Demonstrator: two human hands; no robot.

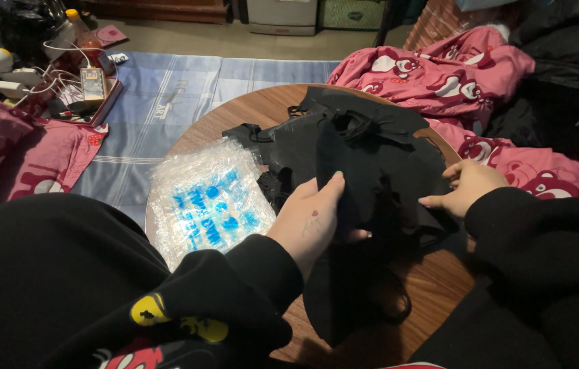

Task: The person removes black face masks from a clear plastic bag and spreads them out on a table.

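In the head view, a heap of black fabric pieces [365, 157] with thin straps lies at centre frame on the round wooden desk [433, 287]. The left hand [313, 222] grips one limp black piece, thumb beneath it. The right hand [464, 188] rests half curled on the heap's edge, holding nothing clearly. A stack of clear plastic bags [207, 201] with blue print sits left of the heap. A pink blanket [453, 75] fills the upper right.
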